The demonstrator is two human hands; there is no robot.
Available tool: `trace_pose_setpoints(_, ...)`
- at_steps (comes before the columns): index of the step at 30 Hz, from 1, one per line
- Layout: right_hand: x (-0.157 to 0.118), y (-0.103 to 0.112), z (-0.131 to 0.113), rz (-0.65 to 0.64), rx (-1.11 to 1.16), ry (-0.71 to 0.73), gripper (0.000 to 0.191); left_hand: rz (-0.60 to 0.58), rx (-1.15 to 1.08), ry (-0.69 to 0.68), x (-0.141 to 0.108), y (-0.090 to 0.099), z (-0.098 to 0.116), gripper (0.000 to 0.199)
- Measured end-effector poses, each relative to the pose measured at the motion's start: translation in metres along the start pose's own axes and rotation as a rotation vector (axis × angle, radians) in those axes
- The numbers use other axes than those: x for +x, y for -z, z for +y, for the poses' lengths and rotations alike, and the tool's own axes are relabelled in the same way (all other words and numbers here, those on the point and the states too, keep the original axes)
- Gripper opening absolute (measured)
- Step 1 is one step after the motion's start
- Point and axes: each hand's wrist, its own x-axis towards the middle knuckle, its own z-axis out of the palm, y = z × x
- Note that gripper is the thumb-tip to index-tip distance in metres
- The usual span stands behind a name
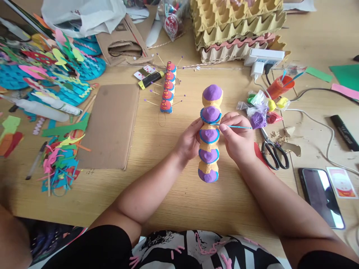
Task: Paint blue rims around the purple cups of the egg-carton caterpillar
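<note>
My left hand (189,140) holds a bumpy strip of egg carton (209,149) by its left side, fingers closed round it. The strip has several humps with purple caps, an orange-yellow base and blue edging along some caps. In my right hand (238,138), a thin blue stick (237,126) is pinched between thumb and fingers. Its left tip touches the strip just under the second purple cap. To the left stands a smaller red and blue caterpillar figure (168,87) with drawn faces and matchsticks stuck into its sides.
A cardboard sheet (108,127) lies left, beside coloured paper scraps (63,157) and glue bottles (45,106). Egg trays (238,26) are stacked at the back. On the right are scissors (273,149), bagged clay (258,116), a red cup (280,86), cables and a phone (319,196).
</note>
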Motion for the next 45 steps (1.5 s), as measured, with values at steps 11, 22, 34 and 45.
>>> trace_pose_setpoints(11, -0.001, 0.006, -0.011, -0.051, -0.355, 0.228, 0.018, 0.053, -0.195, 0.102, -0.001, -0.002, 0.001, 0.025)
trace_pose_setpoints(22, -0.001, 0.005, -0.013, -0.011, -0.368, 0.348, 0.02, 0.063, -0.175, 0.167, -0.003, -0.001, 0.003, 0.026)
trace_pose_setpoints(34, 0.001, 0.005, -0.018, 0.001, -0.446, 0.404, 0.024, 0.057, -0.219, 0.264, -0.009, -0.008, 0.006, 0.032)
trace_pose_setpoints(45, 0.002, 0.003, -0.011, -0.046, -0.138, 0.111, 0.035, 0.144, -0.207, 0.307, -0.012, -0.012, 0.005, 0.025)
